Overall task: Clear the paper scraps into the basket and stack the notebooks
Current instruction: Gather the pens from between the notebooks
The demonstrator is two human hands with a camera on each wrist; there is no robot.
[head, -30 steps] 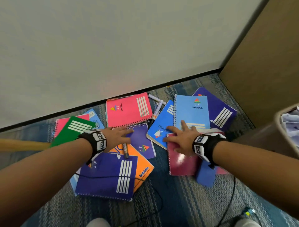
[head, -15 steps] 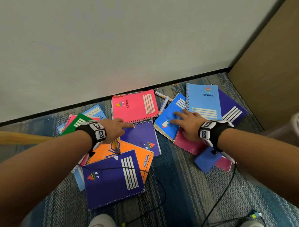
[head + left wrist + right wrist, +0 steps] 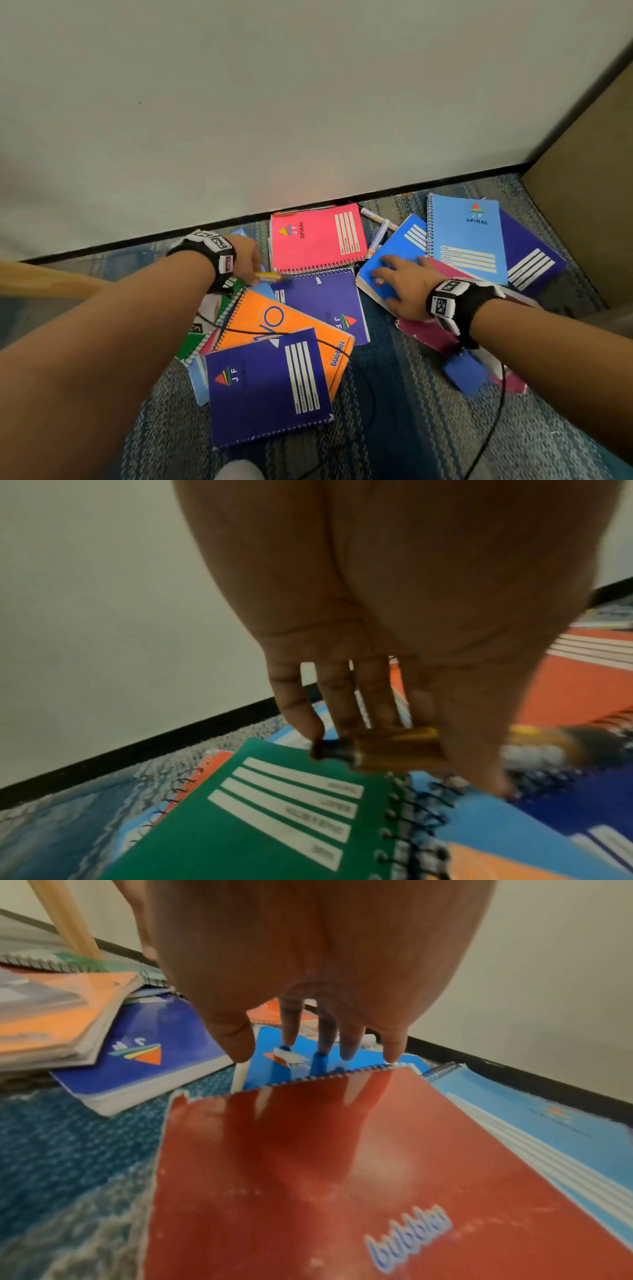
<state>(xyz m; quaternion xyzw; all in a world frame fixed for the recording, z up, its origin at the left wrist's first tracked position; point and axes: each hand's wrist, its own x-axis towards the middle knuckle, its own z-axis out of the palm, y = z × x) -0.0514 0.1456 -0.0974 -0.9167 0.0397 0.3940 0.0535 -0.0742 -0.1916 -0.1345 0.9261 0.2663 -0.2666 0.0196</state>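
Several spiral notebooks lie scattered on the carpet by the wall: a pink one [image 3: 317, 238], a light blue one [image 3: 466, 236], a blue one [image 3: 380, 260], two purple ones [image 3: 325, 305] [image 3: 270, 383], an orange one [image 3: 274, 322] and a green one [image 3: 274, 818]. My left hand [image 3: 255, 274] hovers over the green notebook and pinches a yellow-brown pen [image 3: 394, 750] between thumb and fingers. My right hand [image 3: 400, 284] lies flat with fingers spread on the blue notebook [image 3: 267, 1066]; its wrist is over a glossy red "bubbles" notebook [image 3: 325, 1164]. No basket or paper scraps show.
Loose markers [image 3: 378, 236] lie between the pink and blue notebooks, close to the wall. A brown cabinet side [image 3: 582, 205] closes the right. A wooden leg [image 3: 41, 281] crosses at left. Black cables [image 3: 496, 411] trail over the carpet in front.
My left hand has picked the pen up off the orange notebook and lifted it back-left. My right hand slid left onto the blue notebook. The basket edge at right has left the view.
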